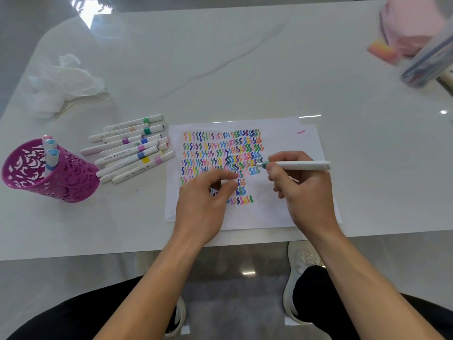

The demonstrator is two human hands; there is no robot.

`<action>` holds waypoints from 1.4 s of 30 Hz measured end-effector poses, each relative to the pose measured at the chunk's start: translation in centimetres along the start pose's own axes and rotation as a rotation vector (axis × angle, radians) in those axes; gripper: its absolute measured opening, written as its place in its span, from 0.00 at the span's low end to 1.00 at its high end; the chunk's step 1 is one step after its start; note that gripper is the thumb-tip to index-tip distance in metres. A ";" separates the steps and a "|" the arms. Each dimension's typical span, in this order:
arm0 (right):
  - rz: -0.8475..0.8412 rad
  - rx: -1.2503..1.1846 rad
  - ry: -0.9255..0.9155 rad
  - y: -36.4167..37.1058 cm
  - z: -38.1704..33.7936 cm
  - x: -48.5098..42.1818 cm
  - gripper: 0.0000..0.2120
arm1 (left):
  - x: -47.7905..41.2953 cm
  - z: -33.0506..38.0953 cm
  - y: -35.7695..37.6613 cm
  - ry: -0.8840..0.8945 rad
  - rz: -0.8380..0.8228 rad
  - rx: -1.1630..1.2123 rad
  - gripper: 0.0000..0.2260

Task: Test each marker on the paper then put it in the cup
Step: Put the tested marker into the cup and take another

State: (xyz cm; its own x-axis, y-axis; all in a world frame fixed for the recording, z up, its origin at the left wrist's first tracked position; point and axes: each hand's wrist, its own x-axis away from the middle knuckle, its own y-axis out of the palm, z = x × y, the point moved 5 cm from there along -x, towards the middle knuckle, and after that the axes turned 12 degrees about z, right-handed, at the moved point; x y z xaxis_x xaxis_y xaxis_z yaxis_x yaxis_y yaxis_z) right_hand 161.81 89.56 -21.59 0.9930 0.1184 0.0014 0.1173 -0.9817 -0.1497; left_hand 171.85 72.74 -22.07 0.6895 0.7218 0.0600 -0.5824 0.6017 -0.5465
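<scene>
Right hand [301, 185] grips the marker [299, 165], tip on the paper [282, 212] beside the squiggles. Left hand [206, 200] rests curled on the sheet, can't tell if it's holding anything. Cup [66, 180] sits well off left on the worktop [245, 69].

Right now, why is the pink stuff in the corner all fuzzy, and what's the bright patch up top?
Head view: the pink bundle and clear case are smeared by blur at the edge; the bright patch is glare on the glossy table; the marker looks sharp.

Crumpled tissue [66, 79] and pink cloth [414, 23] lie apart.
</scene>
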 end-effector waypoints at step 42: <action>-0.169 -0.302 0.261 2.4 1.8 3.4 0.09 | 2.2 -0.1 -0.5 -0.032 -0.034 0.322 0.06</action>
State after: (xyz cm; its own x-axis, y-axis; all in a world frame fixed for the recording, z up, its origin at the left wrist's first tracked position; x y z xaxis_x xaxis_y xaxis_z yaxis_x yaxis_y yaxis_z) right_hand 165.43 87.91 -23.70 0.9258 0.2778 0.2564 0.2396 -0.9558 0.1705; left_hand 173.68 74.00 -21.76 0.6998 0.7069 0.1027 -0.6694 0.6992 -0.2513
